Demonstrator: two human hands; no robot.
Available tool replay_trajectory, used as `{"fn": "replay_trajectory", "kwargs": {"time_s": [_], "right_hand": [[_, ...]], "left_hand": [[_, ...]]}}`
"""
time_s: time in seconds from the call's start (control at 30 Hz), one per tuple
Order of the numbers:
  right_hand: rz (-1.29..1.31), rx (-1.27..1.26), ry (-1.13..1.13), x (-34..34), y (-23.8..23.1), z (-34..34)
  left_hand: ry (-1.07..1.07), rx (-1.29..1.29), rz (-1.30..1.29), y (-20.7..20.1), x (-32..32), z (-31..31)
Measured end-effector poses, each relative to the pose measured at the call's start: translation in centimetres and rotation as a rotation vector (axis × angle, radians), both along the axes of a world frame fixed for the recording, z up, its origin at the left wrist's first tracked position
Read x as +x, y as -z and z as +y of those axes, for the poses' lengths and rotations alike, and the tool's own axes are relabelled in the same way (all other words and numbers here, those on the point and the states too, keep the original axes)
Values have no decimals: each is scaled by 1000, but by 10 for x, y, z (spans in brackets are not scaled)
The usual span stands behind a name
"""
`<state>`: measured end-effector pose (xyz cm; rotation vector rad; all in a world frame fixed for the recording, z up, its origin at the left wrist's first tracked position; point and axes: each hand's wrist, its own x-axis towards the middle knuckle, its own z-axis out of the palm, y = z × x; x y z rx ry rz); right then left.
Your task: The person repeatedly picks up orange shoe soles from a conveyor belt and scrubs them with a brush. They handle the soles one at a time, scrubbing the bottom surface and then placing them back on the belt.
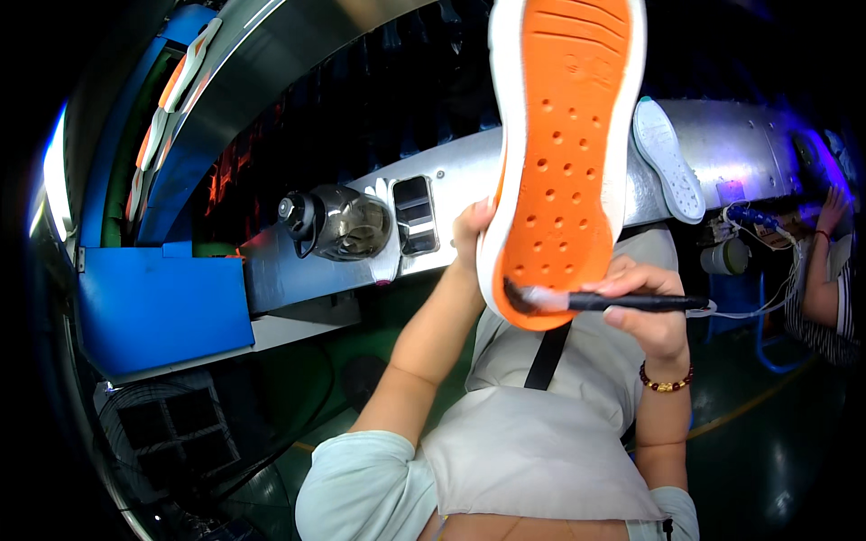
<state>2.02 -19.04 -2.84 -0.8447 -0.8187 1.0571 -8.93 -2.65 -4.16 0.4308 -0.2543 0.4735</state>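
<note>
Orange sole (564, 162), upper centre, is gripped by left fingers (474, 224). Right fingers (633, 280) hold a brush (603, 301) against its lower end.

Light is uneven: the orange shoe sole with a white rim (568, 194) is bright and sharp, its rim nearly washed out, while the area beyond the far edge of the long grey metal surface (469, 162) sinks toward black. The surface shows soft glare mid-length and a violet-blue cast at its right end. Past its left end, a narrow white light strip (56, 171) glares. Fisheye distortion bends the surface's edges; dark vignetting fills the picture's corners.
</note>
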Motion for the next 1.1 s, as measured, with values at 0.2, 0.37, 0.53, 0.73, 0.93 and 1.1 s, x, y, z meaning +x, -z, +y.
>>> {"fn": "replay_trajectory", "kwargs": {"time_s": [0.2, 0.37, 0.53, 0.73, 0.93, 1.1], "right_hand": [[-321, 68, -89, 25, -18, -2], [-594, 63, -350, 33, -29, -1], [-570, 117, -343, 39, -24, 3], [-725, 103, -534, 50, -44, 3], [-901, 8, -620, 52, -47, 0], [-698, 49, -333, 58, -34, 1]], "left_hand": [[459, -102, 292, -10, 3, 17], [552, 120, 731, -19, 7, 18], [596, 250, 1050, -35, 10, 11], [632, 369, 1183, -36, 4, 15], [689, 521, 1093, -35, -11, 19], [673, 436, 1083, -23, -30, 30]]}}
